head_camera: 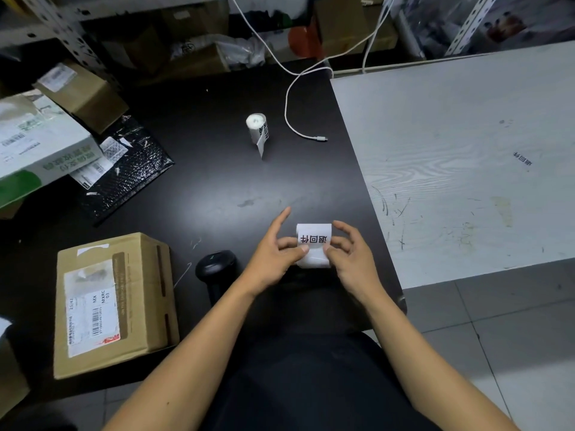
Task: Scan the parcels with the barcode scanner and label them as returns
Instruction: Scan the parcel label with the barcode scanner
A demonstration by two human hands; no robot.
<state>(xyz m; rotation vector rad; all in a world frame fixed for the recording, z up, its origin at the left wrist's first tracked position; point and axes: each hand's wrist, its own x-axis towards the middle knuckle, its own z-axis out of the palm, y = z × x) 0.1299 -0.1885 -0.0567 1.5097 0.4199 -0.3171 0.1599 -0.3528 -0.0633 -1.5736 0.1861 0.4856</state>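
Note:
A white return label strip (314, 231) with black printed characters is held over the near edge of the dark table (217, 181). My left hand (273, 256) pinches its left side, index finger stretched out. My right hand (348, 253) pinches its right side with thumb and fingers. The black barcode scanner (216, 269) lies on the table just left of my left wrist. A brown cardboard parcel (115, 303) with a shipping label sits at the near left. A roll of return labels (257, 129) stands farther back on the table.
A white cable (292, 119) with a loose plug trails across the back of the dark table. A pale wood-grain table (466, 150) adjoins on the right. At far left lie a black bubble mailer (133, 169), a green-and-white box (37, 144) and a brown box (84, 94).

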